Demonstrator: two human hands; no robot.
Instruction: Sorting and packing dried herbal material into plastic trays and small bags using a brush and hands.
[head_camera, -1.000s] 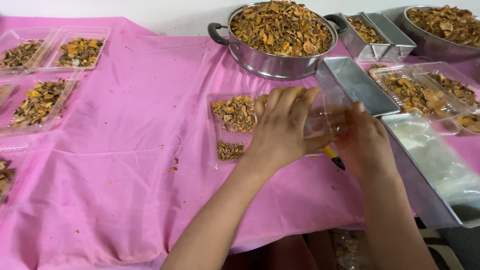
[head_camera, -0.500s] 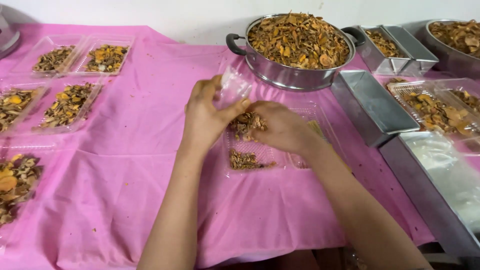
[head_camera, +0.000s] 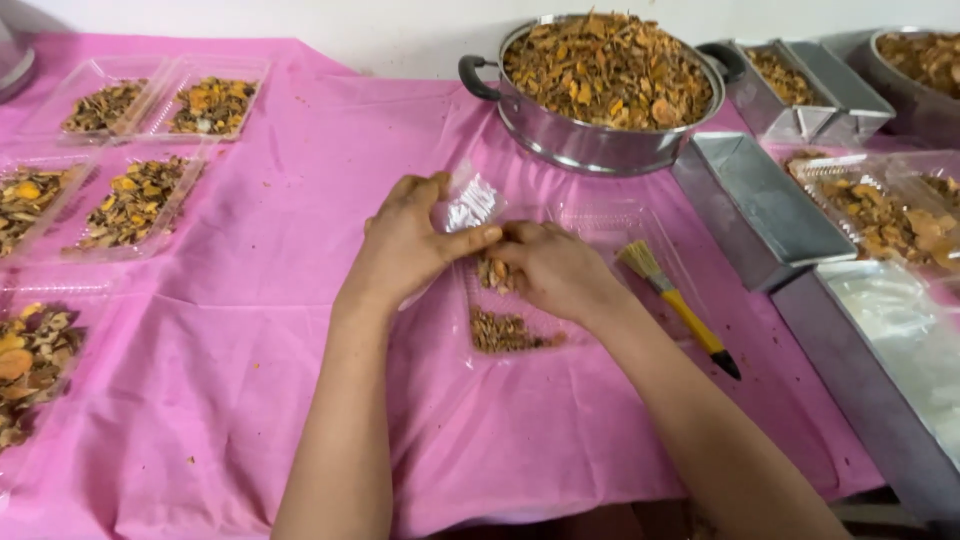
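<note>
head view: both hands meet over a clear plastic tray (head_camera: 520, 335) lying on the pink cloth (head_camera: 300, 330) of the desk, near its middle. the left hand (head_camera: 410, 245) has thumb and fingers closed on the tray's raised clear lid (head_camera: 470, 203). the right hand (head_camera: 555, 270) lies curled on the tray, fingers pressed on the dried brown and orange pieces inside; whether it grips any i cannot tell. a yellow-handled brush (head_camera: 680, 305) lies just beside the right wrist. behind the hands stands a steel pot (head_camera: 590, 140) heaped with the same dried mix. filled clear trays (head_camera: 135, 200) sit well apart on the left, and steel tins (head_camera: 760, 205) are lined along the right.
</note>
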